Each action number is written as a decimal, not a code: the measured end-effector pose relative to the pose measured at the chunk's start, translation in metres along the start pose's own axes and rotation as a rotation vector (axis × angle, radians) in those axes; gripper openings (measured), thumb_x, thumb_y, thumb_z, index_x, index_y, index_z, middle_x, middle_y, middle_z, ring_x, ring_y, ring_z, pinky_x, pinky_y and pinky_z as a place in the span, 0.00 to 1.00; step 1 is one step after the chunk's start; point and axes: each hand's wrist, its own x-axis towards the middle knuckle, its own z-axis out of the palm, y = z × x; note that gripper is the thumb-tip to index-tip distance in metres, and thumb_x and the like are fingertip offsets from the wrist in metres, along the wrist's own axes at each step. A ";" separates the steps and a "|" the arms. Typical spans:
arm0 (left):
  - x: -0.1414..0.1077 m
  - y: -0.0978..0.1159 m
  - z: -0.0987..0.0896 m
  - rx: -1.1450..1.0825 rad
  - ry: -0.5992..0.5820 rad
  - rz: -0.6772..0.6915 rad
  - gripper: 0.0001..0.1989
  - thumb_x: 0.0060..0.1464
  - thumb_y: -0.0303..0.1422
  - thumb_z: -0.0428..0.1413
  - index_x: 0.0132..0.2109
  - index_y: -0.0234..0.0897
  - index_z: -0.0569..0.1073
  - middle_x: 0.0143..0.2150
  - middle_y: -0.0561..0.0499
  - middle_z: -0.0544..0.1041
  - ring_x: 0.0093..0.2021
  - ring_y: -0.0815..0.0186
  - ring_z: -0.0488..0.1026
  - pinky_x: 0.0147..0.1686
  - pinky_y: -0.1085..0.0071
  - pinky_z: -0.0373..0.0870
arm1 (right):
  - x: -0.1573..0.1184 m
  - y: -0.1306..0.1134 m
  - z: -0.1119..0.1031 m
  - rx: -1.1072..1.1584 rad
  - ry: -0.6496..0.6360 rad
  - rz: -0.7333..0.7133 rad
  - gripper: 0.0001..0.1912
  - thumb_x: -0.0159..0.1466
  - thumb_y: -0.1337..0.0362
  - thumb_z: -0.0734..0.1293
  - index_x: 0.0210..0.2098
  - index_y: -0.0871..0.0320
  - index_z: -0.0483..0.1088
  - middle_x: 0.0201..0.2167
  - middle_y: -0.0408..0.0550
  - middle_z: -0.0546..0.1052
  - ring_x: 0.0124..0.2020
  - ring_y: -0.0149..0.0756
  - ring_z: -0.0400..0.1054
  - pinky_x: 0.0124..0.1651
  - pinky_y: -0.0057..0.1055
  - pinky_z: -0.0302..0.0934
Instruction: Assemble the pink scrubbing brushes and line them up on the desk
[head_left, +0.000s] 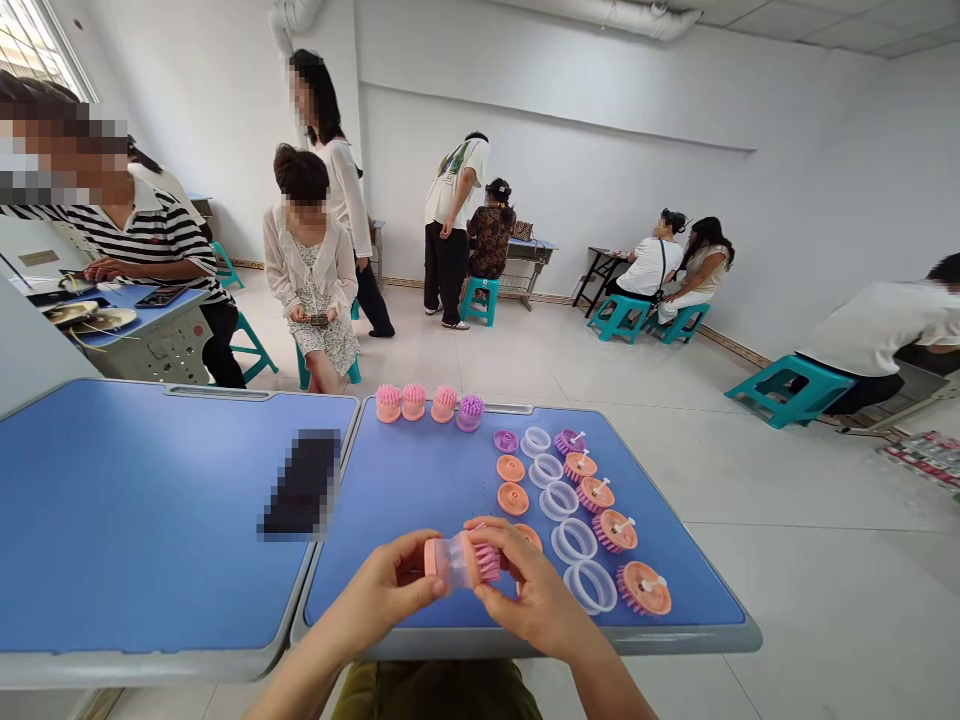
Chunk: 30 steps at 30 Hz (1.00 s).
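Above the near edge of the blue table [420,480], I hold a small round scrubbing brush [456,560] sideways, with an orange end, a clear middle and pink bristles. My left hand [386,590] grips the orange end. Around the bristled end, the fingers of my right hand [529,590] are closed. To the right lie orange discs [513,499], a purple disc [506,441] and a column of clear plastic rings [559,500]. Beyond these are orange brush heads [643,588] and a purple one [570,441], bristles down, with white stems. My right hand partly hides some discs.
Several upright brushes [413,402] stand at the table's back edge. A dark, blurred flat object [300,485] lies on the adjoining left table [150,520]. Across from me sits a person [309,270]; others sit or stand around the room, with teal stools [787,388] about.
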 end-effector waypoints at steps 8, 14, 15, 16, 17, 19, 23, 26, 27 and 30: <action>-0.001 -0.015 0.004 0.336 0.206 0.169 0.24 0.43 0.28 0.57 0.51 0.36 0.69 0.50 0.45 0.73 0.46 0.59 0.73 0.48 0.65 0.70 | 0.001 0.014 0.009 0.132 0.050 0.201 0.18 0.62 0.57 0.60 0.49 0.57 0.64 0.34 0.47 0.71 0.33 0.34 0.67 0.36 0.31 0.65; -0.002 -0.017 0.001 0.370 0.191 0.173 0.24 0.45 0.30 0.56 0.52 0.34 0.68 0.48 0.44 0.76 0.44 0.60 0.75 0.45 0.67 0.73 | 0.001 0.004 0.001 0.091 -0.035 0.153 0.28 0.54 0.58 0.70 0.53 0.50 0.63 0.50 0.49 0.68 0.47 0.40 0.65 0.47 0.35 0.63; -0.003 -0.018 0.001 0.407 0.183 0.210 0.24 0.45 0.29 0.57 0.52 0.35 0.68 0.49 0.44 0.76 0.45 0.60 0.75 0.46 0.67 0.73 | 0.002 0.003 0.001 0.066 -0.036 0.144 0.24 0.54 0.57 0.70 0.50 0.51 0.66 0.46 0.48 0.70 0.44 0.40 0.66 0.45 0.34 0.64; -0.004 -0.018 0.001 0.451 0.172 0.260 0.25 0.45 0.29 0.57 0.53 0.37 0.68 0.50 0.44 0.75 0.46 0.59 0.74 0.48 0.66 0.72 | 0.002 0.003 0.002 0.068 -0.036 0.156 0.21 0.56 0.55 0.68 0.48 0.53 0.67 0.39 0.47 0.72 0.39 0.38 0.68 0.40 0.33 0.65; -0.004 -0.018 0.000 0.494 0.159 0.311 0.25 0.45 0.28 0.57 0.53 0.38 0.68 0.51 0.45 0.75 0.48 0.59 0.73 0.50 0.66 0.70 | 0.003 0.004 0.003 0.097 -0.040 0.190 0.20 0.58 0.52 0.65 0.46 0.54 0.68 0.32 0.45 0.73 0.32 0.36 0.68 0.35 0.31 0.65; -0.005 -0.017 0.000 0.548 0.128 0.382 0.26 0.45 0.27 0.58 0.53 0.40 0.68 0.51 0.46 0.75 0.51 0.59 0.71 0.51 0.66 0.68 | 0.003 0.006 0.006 0.197 -0.061 0.291 0.25 0.62 0.46 0.57 0.47 0.57 0.68 0.21 0.41 0.69 0.22 0.33 0.66 0.26 0.29 0.63; -0.005 -0.016 0.000 0.503 0.162 0.308 0.23 0.44 0.27 0.56 0.51 0.37 0.69 0.47 0.45 0.77 0.43 0.61 0.76 0.44 0.70 0.74 | 0.001 0.004 0.005 0.257 -0.094 0.300 0.33 0.57 0.45 0.62 0.56 0.56 0.59 0.34 0.47 0.72 0.32 0.37 0.70 0.35 0.32 0.66; -0.006 -0.017 -0.001 0.477 0.200 0.253 0.22 0.45 0.28 0.56 0.50 0.35 0.69 0.46 0.44 0.77 0.41 0.61 0.77 0.41 0.70 0.75 | 0.002 0.001 0.002 0.114 -0.054 0.191 0.31 0.52 0.54 0.71 0.53 0.52 0.63 0.47 0.49 0.69 0.45 0.40 0.66 0.48 0.35 0.62; -0.006 -0.017 -0.001 0.495 0.201 0.267 0.22 0.44 0.28 0.56 0.50 0.35 0.69 0.46 0.44 0.77 0.42 0.61 0.76 0.42 0.69 0.75 | 0.002 0.000 0.002 0.091 -0.044 0.188 0.26 0.53 0.54 0.70 0.50 0.53 0.66 0.45 0.48 0.70 0.44 0.39 0.66 0.46 0.35 0.62; -0.008 -0.017 -0.001 0.568 0.179 0.361 0.24 0.43 0.26 0.57 0.51 0.39 0.69 0.49 0.46 0.76 0.48 0.59 0.74 0.48 0.67 0.71 | 0.003 0.004 0.004 0.192 -0.070 0.292 0.20 0.59 0.49 0.63 0.43 0.57 0.68 0.28 0.44 0.71 0.29 0.34 0.68 0.32 0.30 0.64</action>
